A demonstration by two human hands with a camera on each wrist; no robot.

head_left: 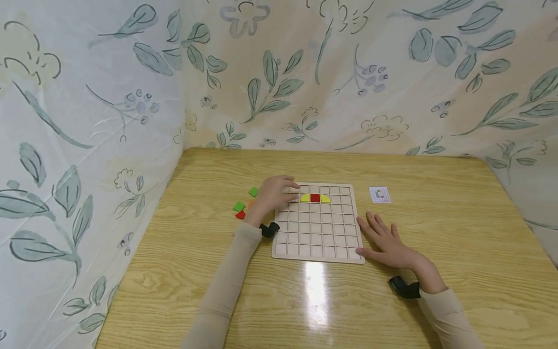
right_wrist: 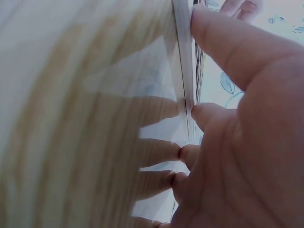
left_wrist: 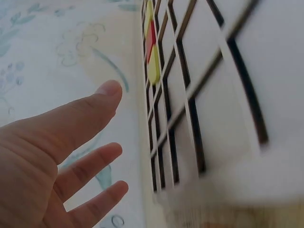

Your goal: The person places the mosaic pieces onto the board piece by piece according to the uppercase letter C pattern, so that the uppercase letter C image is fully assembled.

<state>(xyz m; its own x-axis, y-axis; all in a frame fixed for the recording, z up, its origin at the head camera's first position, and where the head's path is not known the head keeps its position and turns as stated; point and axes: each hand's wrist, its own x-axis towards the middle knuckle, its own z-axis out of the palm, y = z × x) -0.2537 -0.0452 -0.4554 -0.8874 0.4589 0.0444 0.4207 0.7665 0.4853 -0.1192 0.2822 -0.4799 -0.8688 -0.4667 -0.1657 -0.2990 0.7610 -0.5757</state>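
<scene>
A pale wooden grid board (head_left: 317,239) lies on the table. In one of its upper rows a red square tile (head_left: 315,198) sits between two yellow curved-edged tiles, a left one (head_left: 305,198) and a right one (head_left: 325,198). Over the board's upper left corner hovers my left hand (head_left: 273,193); in the left wrist view its thumb and fingers are apart, with nothing between them. My right hand (head_left: 388,246) lies with spread fingers at the board's right side. Its thumb and a fingertip touch the board's edge, as the right wrist view shows.
Left of the board lie green tiles (head_left: 239,207), a red tile (head_left: 240,214) and an orange tile (head_left: 251,204) partly hidden by the left hand. A small printed grid card (head_left: 380,195) is at the right. Patterned cloth (head_left: 279,97) stands behind the table.
</scene>
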